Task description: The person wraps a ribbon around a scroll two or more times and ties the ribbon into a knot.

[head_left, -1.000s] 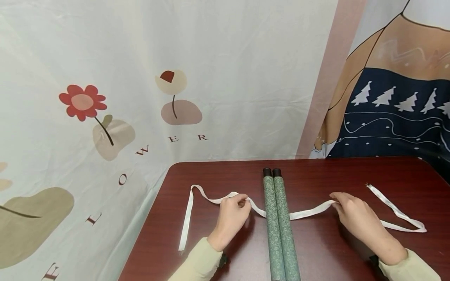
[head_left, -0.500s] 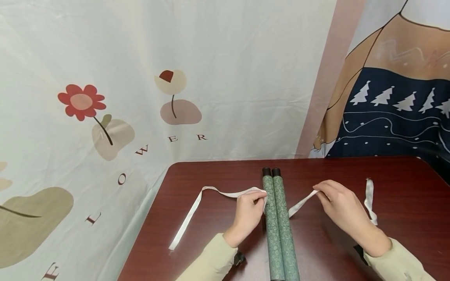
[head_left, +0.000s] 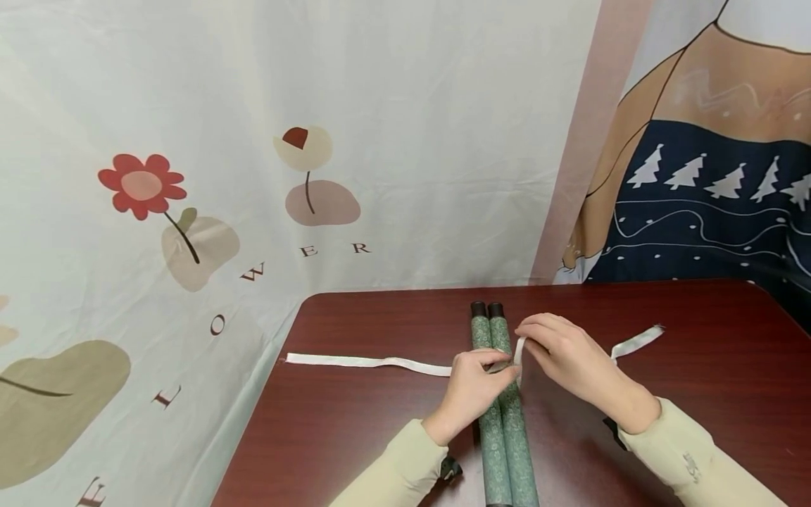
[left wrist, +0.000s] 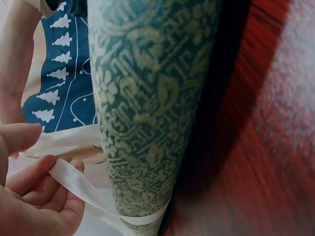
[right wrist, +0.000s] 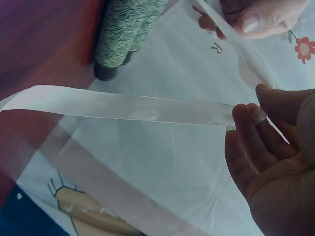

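Two green patterned scrolls (head_left: 518,451) with black end knobs lie side by side on the table, pointing away from me. A white ribbon (head_left: 367,362) passes around them, its tails running out to both sides. Above the scrolls, my left hand (head_left: 472,387) pinches the ribbon between thumb and fingers. Just right of them, my right hand (head_left: 573,355) pinches another stretch, which hangs from its fingertips in the head view. The right wrist view has the ribbon (right wrist: 147,108) stretching flat from the right fingers (right wrist: 243,128). My left hand partly hides where the ribbon crosses the scrolls.
The dark red table (head_left: 697,366) has rounded far corners. Behind it hangs a pale cloth (head_left: 443,176) printed with flowers, letters and a figure in brown and navy. A small black object (head_left: 450,468) shows at the left cuff.
Both hands have come together: the left moved right onto the scrolls, the right moved left and slightly up. The left tail of ribbon now lies straighter, and the right tail was drawn inward.
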Motion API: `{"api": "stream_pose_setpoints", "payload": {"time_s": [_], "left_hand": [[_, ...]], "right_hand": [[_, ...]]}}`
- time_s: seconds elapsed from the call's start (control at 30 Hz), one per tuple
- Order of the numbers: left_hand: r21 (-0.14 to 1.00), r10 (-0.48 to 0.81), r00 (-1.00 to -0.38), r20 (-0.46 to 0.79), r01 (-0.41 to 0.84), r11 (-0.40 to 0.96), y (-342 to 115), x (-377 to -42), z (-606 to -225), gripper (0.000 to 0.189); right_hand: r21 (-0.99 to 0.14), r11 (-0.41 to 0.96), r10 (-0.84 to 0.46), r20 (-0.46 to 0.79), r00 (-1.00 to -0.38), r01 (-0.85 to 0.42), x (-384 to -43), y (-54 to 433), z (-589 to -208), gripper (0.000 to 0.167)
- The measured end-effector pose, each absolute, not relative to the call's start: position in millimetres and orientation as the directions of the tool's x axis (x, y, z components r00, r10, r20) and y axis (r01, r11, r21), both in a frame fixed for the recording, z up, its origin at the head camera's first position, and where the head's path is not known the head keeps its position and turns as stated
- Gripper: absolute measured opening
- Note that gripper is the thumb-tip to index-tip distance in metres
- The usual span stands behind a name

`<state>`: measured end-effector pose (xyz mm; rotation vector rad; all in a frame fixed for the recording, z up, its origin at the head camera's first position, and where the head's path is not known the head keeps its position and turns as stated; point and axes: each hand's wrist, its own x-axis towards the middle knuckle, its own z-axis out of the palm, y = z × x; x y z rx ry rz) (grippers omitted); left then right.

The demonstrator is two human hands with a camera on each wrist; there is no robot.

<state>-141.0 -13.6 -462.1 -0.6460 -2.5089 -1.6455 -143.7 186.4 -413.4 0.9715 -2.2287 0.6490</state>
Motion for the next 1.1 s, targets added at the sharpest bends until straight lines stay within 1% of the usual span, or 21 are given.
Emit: {"api": "stream_pose_setpoints", "payload": {"time_s": [0.2, 0.3, 0.4, 0.5, 0.63, 0.73, 0.83, 0.97, 1.03, 1.1], "left_hand": [[0.883, 0.338, -0.906, 0.256, 0.361, 0.299, -12.2, -142.8, -464.4, 0.016], [0.890, 0.348, -0.907, 0.238, 0.347, 0.295, -12.2, -143.6, -466.1, 0.009], [0.895, 0.364, -0.903, 0.228, 0.342, 0.288, -12.6, -144.3, -466.6, 0.008], [0.921, 0.386, -0.901, 0.198, 0.305, 0.241, -12.5, -144.0, -466.2, 0.009], [0.961, 0.407, -0.901, 0.149, 0.230, 0.156, -9.7, -142.9, -466.2, 0.006], [0.977, 0.408, -0.903, 0.132, 0.188, 0.100, -6.8, -142.4, -466.3, 0.005], [0.983, 0.400, -0.908, 0.128, 0.170, 0.073, -4.8, -142.4, -466.6, 0.005], [0.981, 0.383, -0.915, 0.124, 0.170, 0.089, -4.6, -143.2, -467.1, 0.005], [0.982, 0.380, -0.917, 0.120, 0.165, 0.089, -5.5, -143.4, -467.6, 0.006], [0.983, 0.377, -0.918, 0.119, 0.162, 0.084, -6.9, -143.2, -468.0, 0.006]], "right_hand": [[-0.162, 0.565, -0.531, 0.678, -0.507, -0.809, -153.6, 174.5, -408.1, 0.036], [-0.175, 0.536, -0.556, 0.663, -0.502, -0.826, -160.0, 171.5, -407.4, 0.035], [-0.221, 0.500, -0.581, 0.632, -0.513, -0.838, -169.0, 171.1, -407.8, 0.035], [-0.327, 0.462, -0.579, 0.593, -0.560, -0.824, -179.2, 170.9, -409.8, 0.035], [-0.479, 0.417, -0.532, 0.561, -0.635, -0.772, -191.6, 169.4, -418.2, 0.032], [-0.536, 0.409, -0.494, 0.551, -0.673, -0.739, -197.6, 169.0, -428.3, 0.029], [-0.586, 0.420, -0.460, 0.521, -0.719, -0.693, -198.0, 171.7, -437.9, 0.031], [-0.700, 0.410, -0.443, 0.409, -0.798, -0.585, -190.8, 178.9, -445.9, 0.031], [-0.745, 0.394, -0.457, 0.350, -0.818, -0.539, -185.8, 182.1, -447.3, 0.029], [-0.774, 0.382, -0.477, 0.303, -0.825, -0.505, -181.3, 184.0, -448.1, 0.029]]}}
